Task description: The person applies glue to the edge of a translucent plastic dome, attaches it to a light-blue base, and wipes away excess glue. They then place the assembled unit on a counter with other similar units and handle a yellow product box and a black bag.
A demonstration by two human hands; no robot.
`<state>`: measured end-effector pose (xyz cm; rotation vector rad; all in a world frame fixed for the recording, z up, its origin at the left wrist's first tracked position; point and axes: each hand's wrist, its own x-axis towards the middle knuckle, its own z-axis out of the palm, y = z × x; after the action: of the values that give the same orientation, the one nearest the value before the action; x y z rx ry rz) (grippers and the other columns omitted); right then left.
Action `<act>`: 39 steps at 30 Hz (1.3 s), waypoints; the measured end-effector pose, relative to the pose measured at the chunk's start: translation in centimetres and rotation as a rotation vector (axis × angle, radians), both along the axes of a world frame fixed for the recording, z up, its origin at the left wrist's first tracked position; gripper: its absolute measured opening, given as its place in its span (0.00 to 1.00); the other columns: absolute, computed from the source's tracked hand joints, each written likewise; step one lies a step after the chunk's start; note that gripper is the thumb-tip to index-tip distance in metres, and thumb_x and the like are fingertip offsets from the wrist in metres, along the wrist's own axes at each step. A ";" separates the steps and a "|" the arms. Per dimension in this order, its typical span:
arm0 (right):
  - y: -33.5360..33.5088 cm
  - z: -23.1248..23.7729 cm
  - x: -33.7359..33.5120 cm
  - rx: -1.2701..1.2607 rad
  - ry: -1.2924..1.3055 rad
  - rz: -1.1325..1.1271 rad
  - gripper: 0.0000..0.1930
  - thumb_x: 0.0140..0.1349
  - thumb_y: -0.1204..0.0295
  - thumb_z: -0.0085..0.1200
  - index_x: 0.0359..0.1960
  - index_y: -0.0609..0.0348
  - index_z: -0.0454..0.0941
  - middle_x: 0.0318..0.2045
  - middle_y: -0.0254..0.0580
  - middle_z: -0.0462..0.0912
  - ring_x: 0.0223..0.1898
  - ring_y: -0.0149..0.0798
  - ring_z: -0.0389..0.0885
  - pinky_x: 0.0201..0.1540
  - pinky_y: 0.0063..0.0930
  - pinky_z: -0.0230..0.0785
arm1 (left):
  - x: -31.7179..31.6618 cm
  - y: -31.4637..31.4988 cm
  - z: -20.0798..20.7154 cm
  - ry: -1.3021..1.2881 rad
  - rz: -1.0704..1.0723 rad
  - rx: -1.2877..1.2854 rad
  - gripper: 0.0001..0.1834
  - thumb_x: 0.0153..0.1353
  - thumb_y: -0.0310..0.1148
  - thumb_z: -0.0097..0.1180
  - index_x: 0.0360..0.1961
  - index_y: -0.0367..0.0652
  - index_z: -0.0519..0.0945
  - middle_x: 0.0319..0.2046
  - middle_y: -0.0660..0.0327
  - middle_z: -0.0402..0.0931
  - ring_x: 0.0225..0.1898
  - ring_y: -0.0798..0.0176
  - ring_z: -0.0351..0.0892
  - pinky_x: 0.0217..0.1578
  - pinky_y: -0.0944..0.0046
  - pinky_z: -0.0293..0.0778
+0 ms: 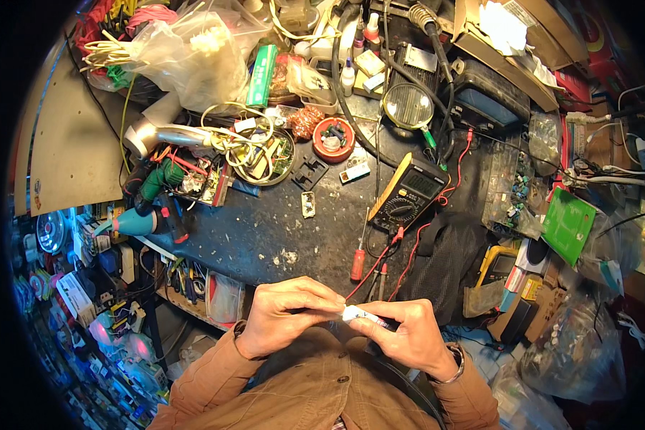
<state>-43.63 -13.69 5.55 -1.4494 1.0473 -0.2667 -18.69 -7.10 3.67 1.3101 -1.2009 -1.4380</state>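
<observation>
Close to my body, both hands meet around a small white tube (366,319) with dark markings. My right hand (413,331) is closed round its body, thumb and fingers pressing on it from either side. The fingertips of my left hand (287,313) pinch at the tube's left end; whatever detail sits between them is hidden. Beyond the hands, a red-handled screwdriver (357,266) lies on the dark bench. A multimeter (410,192) with a yellow edge rests farther back, its red lead (375,270) running toward me.
A round magnifier (408,105) and black cables are at the back. Left of centre stand a red dish (334,139) of small parts and a tin of wires (266,159). A black mesh bag (441,261) lies on the right, near a green board (569,226). Shelves of goods fill the left.
</observation>
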 end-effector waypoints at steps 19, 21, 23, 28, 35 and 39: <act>-0.3 -0.6 0.4 -0.388 -0.013 0.055 0.14 0.67 0.67 0.77 0.49 0.61 0.94 0.34 0.46 0.94 0.27 0.42 0.93 0.29 0.33 0.83 | -0.6 -0.5 0.0 -0.193 -0.024 0.041 0.08 0.73 0.27 0.72 0.47 0.34 0.91 0.36 0.56 0.88 0.34 0.61 0.89 0.36 0.63 0.81; -0.4 -0.5 0.4 -0.477 0.014 0.085 0.15 0.66 0.67 0.77 0.49 0.60 0.93 0.31 0.44 0.93 0.26 0.43 0.91 0.28 0.34 0.81 | -0.6 -0.6 -0.1 -0.237 -0.038 0.033 0.08 0.73 0.29 0.72 0.44 0.34 0.90 0.33 0.55 0.85 0.32 0.60 0.86 0.34 0.61 0.79; -0.6 -0.2 0.4 -0.549 0.057 0.134 0.15 0.66 0.66 0.77 0.50 0.61 0.92 0.28 0.42 0.91 0.25 0.42 0.90 0.27 0.35 0.79 | -0.6 -0.8 -0.3 -0.256 -0.045 0.049 0.08 0.74 0.30 0.71 0.42 0.34 0.89 0.31 0.55 0.83 0.29 0.59 0.83 0.32 0.60 0.77; -1.1 0.5 0.4 -0.643 0.136 0.233 0.16 0.66 0.66 0.77 0.52 0.60 0.91 0.25 0.41 0.88 0.23 0.40 0.88 0.26 0.35 0.77 | -0.6 -1.2 -0.2 -0.323 -0.102 0.106 0.10 0.77 0.31 0.68 0.42 0.34 0.88 0.30 0.54 0.78 0.30 0.58 0.78 0.33 0.57 0.75; -1.4 -0.6 -0.1 -0.305 -0.043 0.075 0.14 0.67 0.66 0.77 0.49 0.59 0.94 0.35 0.44 0.95 0.29 0.43 0.94 0.31 0.32 0.84 | -0.5 -1.6 0.4 -0.146 -0.100 -0.035 0.11 0.71 0.25 0.72 0.52 0.34 0.88 0.42 0.57 0.85 0.39 0.62 0.84 0.39 0.63 0.78; -1.0 -0.6 -0.4 -0.362 -0.055 0.063 0.14 0.67 0.66 0.77 0.49 0.60 0.93 0.35 0.44 0.95 0.29 0.43 0.94 0.31 0.33 0.84 | -0.6 -1.4 0.8 -0.052 -0.040 0.141 0.14 0.69 0.22 0.73 0.54 0.36 0.89 0.45 0.60 0.88 0.41 0.65 0.87 0.36 0.64 0.79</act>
<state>-44.07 -14.68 4.91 -1.7854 0.9387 -0.4664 -19.29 -8.47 4.43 1.4343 -1.1826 -1.5494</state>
